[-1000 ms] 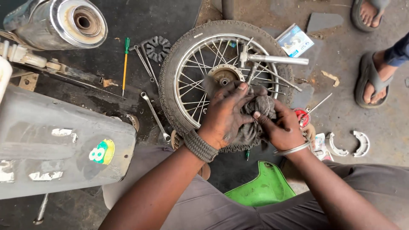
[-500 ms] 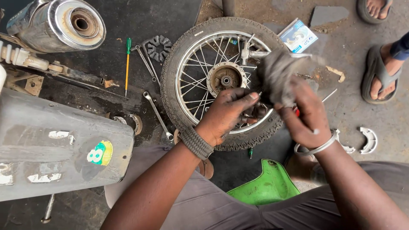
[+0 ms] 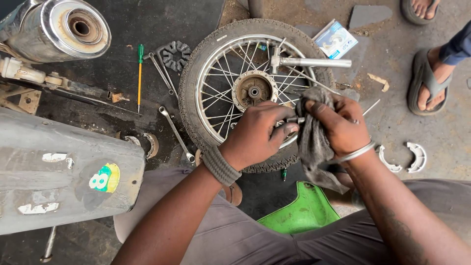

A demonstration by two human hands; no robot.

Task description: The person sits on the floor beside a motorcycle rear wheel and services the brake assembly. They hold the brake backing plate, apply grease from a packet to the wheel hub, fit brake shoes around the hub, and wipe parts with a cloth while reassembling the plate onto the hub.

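1. The left hand closes its fingers around a small dark metal part, most of which is hidden inside the grip; only a short stub shows between the two hands.
2. The right hand clutches a grey rag and presses it against that stub. The rag hangs down below the hand, and its lower end hides part of what lies beneath.
3. Both hands hover over the lower right rim of a spoked wheel that lies flat on the ground, and they cover that stretch of tyre and spokes.
4. A metal axle rod lies across the wheel's upper right spokes; the hub sits at its centre.
5. On the dark ground left of the wheel lie a green-handled screwdriver, a spanner and a black toothed rubber piece.
6. A chrome exhaust pipe is cut off by the top left corner, and a grey body panel by the left edge.
7. Two curved brake shoes lie near the right edge, and a small blue-and-white box near the top.
8. Another person's sandalled foot stands at the right edge; the leg is out of frame.
9. A green plastic piece shows between the person's knees, partly hidden.
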